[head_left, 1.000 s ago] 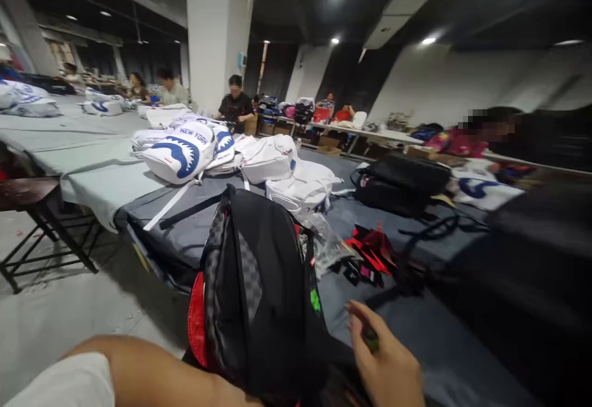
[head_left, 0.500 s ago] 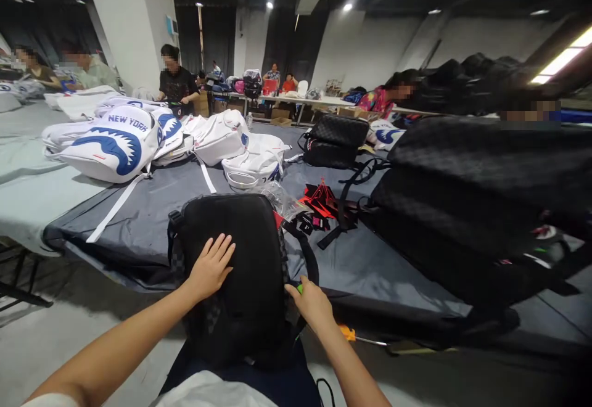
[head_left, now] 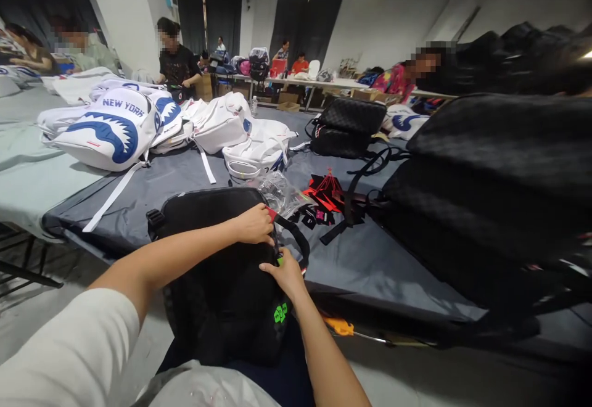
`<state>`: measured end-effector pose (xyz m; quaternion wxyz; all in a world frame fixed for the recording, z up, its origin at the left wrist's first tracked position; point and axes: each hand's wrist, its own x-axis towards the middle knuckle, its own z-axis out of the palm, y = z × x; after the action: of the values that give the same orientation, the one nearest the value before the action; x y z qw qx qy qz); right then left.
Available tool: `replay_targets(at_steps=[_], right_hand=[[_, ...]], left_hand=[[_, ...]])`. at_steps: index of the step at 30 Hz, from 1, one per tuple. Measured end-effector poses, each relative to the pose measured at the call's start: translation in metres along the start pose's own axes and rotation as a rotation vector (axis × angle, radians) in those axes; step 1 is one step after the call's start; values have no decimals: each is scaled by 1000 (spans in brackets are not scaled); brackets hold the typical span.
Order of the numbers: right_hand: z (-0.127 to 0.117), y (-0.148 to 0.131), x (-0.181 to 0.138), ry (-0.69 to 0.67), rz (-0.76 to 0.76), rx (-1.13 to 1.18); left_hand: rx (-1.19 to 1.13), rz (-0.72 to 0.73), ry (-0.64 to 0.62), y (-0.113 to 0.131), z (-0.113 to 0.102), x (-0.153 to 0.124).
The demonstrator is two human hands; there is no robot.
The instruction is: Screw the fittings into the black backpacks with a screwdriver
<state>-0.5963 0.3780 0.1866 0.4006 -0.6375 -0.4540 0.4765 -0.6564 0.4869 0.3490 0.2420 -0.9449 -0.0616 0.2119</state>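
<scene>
A black backpack (head_left: 217, 271) with a checkered edge and a green logo stands against my lap at the front edge of the grey table (head_left: 361, 259). My left hand (head_left: 254, 223) is closed on the backpack's upper right edge, near its black strap (head_left: 296, 237). My right hand (head_left: 285, 271) pinches a small green thing at the same edge, just below the left hand. What exactly the right fingers hold is too small to name.
White shark-print backpacks (head_left: 111, 128) lie at the back left, a clear plastic bag (head_left: 280, 192) and red tags (head_left: 326, 191) behind my backpack, a big pile of black backpacks (head_left: 499, 179) on the right. An orange-handled tool (head_left: 340, 327) lies under the table edge. Other people sit at tables behind.
My left hand left the backpack's back panel, where it lay flat, and closed on the upper right edge. My right hand shifted slightly left along that edge. The view tilted down a little.
</scene>
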Motion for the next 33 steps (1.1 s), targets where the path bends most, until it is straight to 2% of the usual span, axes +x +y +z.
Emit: replay_targets(at_steps=[4, 7, 9, 13, 15, 17, 20, 22, 23, 25, 29, 31, 33], right_hand=[[6, 0, -1, -20, 1, 32], [4, -10, -15, -39, -40, 54], [-6, -21, -34, -33, -78, 88], [-45, -45, -81, 43, -162, 102], [-59, -51, -92, 72, -155, 27], [-58, -50, -91, 49, -113, -24], [-35, -39, -75, -13, -35, -76], [-18, -29, -63, -19, -9, -119], [-12, -25, -59, -12, -7, -138], [-6, -18, -54, 7, -18, -155], [-6, -13, -51, -1, -20, -190], [-6, -13, -48, -16, 0, -225], [-7, -12, -46, -42, 14, -255]], left_hand=[[-36, 64, 1, 0, 3, -19], [-30, 56, 34, 9, -9, -33], [-13, 45, 106, 16, -32, -43], [36, 62, 353, 26, -105, -61], [-33, 82, 311, 28, -126, -64], [-139, 66, 151, 31, -122, -64], [-209, -32, -107, 33, -80, -64], [-199, -70, -165, 27, -51, -65], [-187, -66, -155, 20, -42, -68], [-134, -60, -75, -1, -38, -78], [13, -108, 65, -44, -59, -105], [55, -126, 66, -48, -67, -110], [27, -145, 55, -36, -63, -106]])
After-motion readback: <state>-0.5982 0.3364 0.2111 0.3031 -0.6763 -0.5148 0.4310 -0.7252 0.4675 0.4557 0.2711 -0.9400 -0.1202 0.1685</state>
